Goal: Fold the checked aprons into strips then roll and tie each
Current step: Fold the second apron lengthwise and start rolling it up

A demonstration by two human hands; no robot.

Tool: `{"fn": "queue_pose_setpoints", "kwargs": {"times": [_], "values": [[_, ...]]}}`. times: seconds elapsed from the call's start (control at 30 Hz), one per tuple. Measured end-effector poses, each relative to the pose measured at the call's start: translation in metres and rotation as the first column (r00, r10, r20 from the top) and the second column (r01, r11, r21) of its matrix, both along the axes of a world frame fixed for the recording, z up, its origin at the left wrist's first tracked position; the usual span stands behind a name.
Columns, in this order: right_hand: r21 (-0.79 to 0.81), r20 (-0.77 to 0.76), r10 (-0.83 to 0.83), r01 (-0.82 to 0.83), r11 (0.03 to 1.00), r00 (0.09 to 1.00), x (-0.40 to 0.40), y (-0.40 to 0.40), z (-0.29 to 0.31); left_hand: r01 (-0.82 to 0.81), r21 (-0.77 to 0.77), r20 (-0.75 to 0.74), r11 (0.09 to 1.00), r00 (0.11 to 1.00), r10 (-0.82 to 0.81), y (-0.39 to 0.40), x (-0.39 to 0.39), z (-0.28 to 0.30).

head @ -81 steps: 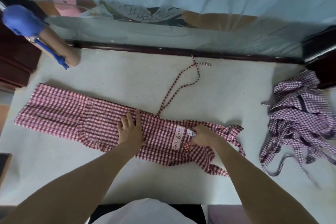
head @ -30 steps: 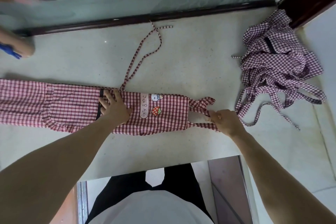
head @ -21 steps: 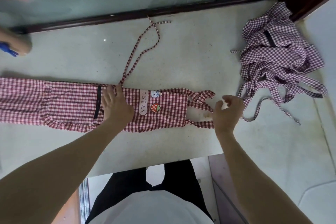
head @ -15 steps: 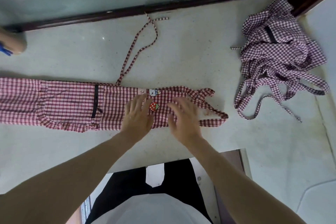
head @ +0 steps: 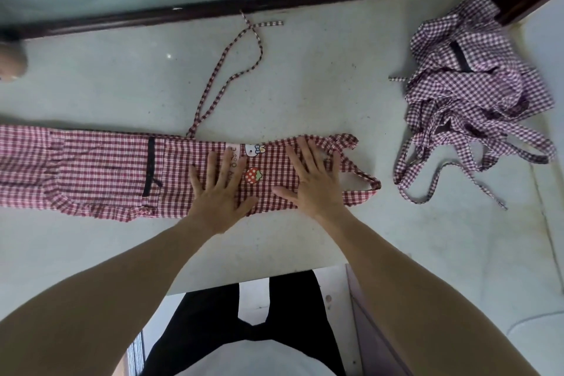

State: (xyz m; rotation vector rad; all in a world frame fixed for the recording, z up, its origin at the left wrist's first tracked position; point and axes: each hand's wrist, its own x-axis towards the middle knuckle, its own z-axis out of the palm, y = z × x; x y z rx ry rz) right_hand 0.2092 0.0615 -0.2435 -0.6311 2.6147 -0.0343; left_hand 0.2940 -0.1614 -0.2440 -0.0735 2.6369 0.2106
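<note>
While both hands (head: 268, 189) press it, red checked apron (head: 100, 174) lies strip-folded.

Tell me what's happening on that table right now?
A person is folding a red checked apron into a long strip on the table. The left hand and right hand both press flat on it. It isn't rolled yet. Purple checked aprons lie heaped to the right.
</note>
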Motion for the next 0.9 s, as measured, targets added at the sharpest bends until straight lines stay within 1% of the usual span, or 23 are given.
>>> {"fn": "queue_pose_setpoints", "kwargs": {"times": [0.2, 0.27, 0.33, 0.37, 0.47, 0.53, 0.57, 0.6, 0.63, 0.67, 0.7, 0.73, 0.77, 0.8, 0.87, 0.9], "values": [[0.062, -0.041, -0.010, 0.012, 0.998, 0.999, -0.013, 0.045, 0.003, 0.012, 0.054, -0.010, 0.998, 1.000, -0.011, -0.004, 0.000, 0.005], [0.100, -0.055, 0.006, -0.001, 0.995, 0.998, -0.015, 0.060, 0.005, -0.026, 0.156, -0.050, 0.987, 0.998, 0.034, -0.002, -0.003, 0.011], [0.139, -0.026, 0.009, -0.006, 0.990, 1.000, -0.022, 0.067, 0.008, -0.114, 0.318, -0.159, 0.941, 0.972, 0.172, -0.006, -0.002, 0.021], [0.156, -0.012, 0.009, -0.007, 0.988, 1.000, -0.026, 0.069, 0.009, -0.137, 0.357, -0.226, 0.924, 0.947, 0.228, -0.011, 0.001, 0.024], [0.192, 0.031, -0.028, 0.021, 0.981, 0.999, -0.045, 0.078, 0.018, -0.143, 0.318, -0.375, 0.937, 0.889, 0.263, -0.032, 0.015, 0.028], [0.198, 0.021, -0.125, 0.118, 0.973, 0.992, -0.054, 0.079, 0.030, -0.167, 0.271, -0.429, 0.948, 0.860, 0.275, -0.054, 0.028, 0.030], [0.200, -0.030, -0.203, 0.205, 0.958, 0.979, -0.056, 0.075, 0.037, -0.196, 0.242, -0.438, 0.950, 0.852, 0.287, -0.066, 0.034, 0.031], [0.179, -0.094, -0.295, 0.308, 0.934, 0.951, -0.055, 0.067, 0.043, -0.240, 0.209, -0.430, 0.948, 0.848, 0.309, -0.077, 0.040, 0.033], [0.114, -0.149, -0.377, 0.395, 0.912, 0.914, -0.051, 0.053, 0.048, -0.289, 0.178, -0.413, 0.941, 0.845, 0.338, -0.090, 0.046, 0.034], [0.000, -0.189, -0.409, 0.417, 0.909, 0.893, -0.043, 0.037, 0.051, -0.327, 0.152, -0.393, 0.933, 0.846, 0.360, -0.102, 0.053, 0.033], [-0.133, -0.231, -0.376, 0.354, 0.926, 0.897, -0.031, 0.021, 0.053, -0.346, 0.134, -0.372, 0.929, 0.851, 0.370, -0.112, 0.058, 0.031], [-0.244, -0.273, -0.304, 0.240, 0.940, 0.913, -0.016, 0.003, 0.053, -0.348, 0.127, -0.348, 0.929, 0.861, 0.370, -0.121, 0.064, 0.029], [-0.330, -0.286, -0.231, 0.131, 0.935, 0.930, -0.001, -0.016, 0.051, -0.331, 0.123, -0.327, 0.936, 0.876, 0.353, -0.128, 0.068, 0.026], [-0.399, -0.254, -0.166, 0.053, 0.915, 0.953, 0.015, -0.036, 0.050, -0.305, 0.112, -0.309, 0.946, 0.894, 0.325, -0.132, 0.072, 0.024], [-0.460, -0.138, -0.035, -0.032, 0.887, 0.990, 0.044, -0.077, 0.044, -0.273, 0.077, -0.255, 0.959, 0.924, 0.284, -0.135, 0.075, 0.020], [-0.445, -0.092, 0.025, -0.064, 0.893, 0.995, 0.058, -0.097, 0.040, -0.274, 0.054, -0.227, 0.960, 0.933, 0.279, -0.135, 0.075, 0.019]]}}
